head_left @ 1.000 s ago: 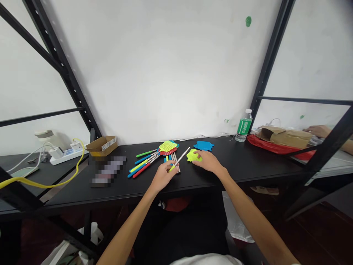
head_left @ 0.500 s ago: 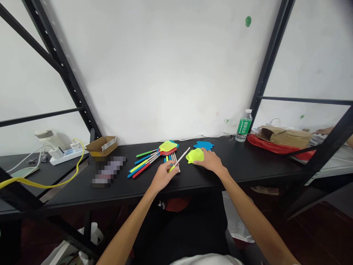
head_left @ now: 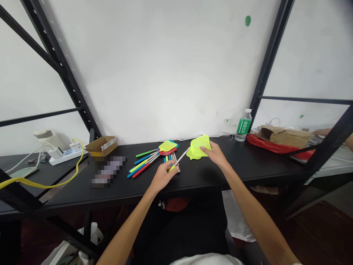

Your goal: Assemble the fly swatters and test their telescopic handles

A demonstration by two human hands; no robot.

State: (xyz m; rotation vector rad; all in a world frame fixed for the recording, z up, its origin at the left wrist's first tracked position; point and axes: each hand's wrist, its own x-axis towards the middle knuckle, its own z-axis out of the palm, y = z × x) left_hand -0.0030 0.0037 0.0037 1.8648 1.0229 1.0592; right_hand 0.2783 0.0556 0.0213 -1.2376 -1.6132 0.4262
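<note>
My left hand [head_left: 162, 176] is closed round a metal swatter rod with a yellow-green grip [head_left: 179, 159], its tip angled up to the right. My right hand [head_left: 214, 152] pinches a yellow-green mesh swatter head [head_left: 199, 144] and holds it tilted above the black table [head_left: 242, 165], close to the rod's tip. More yellow-green heads [head_left: 192, 155] lie under it. Between my hands and the wall lies a bunch of finished swatters [head_left: 154, 156] with coloured grips, and a few loose rods [head_left: 173, 158] rest beside my left hand.
A small cardboard box [head_left: 101, 145] stands at the left. A green-labelled water bottle [head_left: 244, 126] stands at the right by the black rack post [head_left: 268, 60]. Beyond it lie a red bag with brown cardboard [head_left: 284, 138] and another person's hand [head_left: 321, 131]. A power strip [head_left: 66, 151] and yellow cable [head_left: 49, 184] lie far left.
My right hand has picked a yellow-green head off the pile and raised it up towards the wall. The left hand and its rod have stayed in place.
</note>
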